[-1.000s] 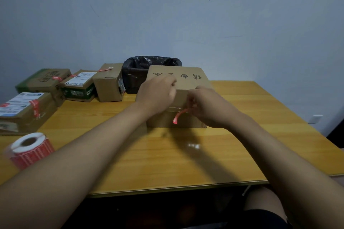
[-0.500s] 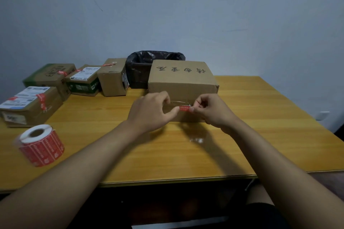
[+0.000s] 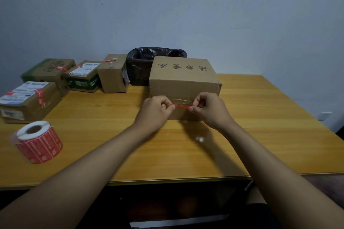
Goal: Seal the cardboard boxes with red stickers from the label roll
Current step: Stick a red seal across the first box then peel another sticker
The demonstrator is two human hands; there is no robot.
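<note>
- Red sticker (image 3: pixel 182 106) stretched level between both hands, before cardboard box (image 3: pixel 183 87)
- Pinched at nine o'clock end by left hand (image 3: pixel 155 112), at three o'clock end by right hand (image 3: pixel 208 110)

At frame centre I see my left hand (image 3: pixel 155 110) and right hand (image 3: pixel 208 108) pinching a red sticker (image 3: pixel 182 106) stretched before the cardboard box (image 3: pixel 183 78). The label roll (image 3: pixel 38 141) sits lower left on the table (image 3: pixel 260 135).
</note>
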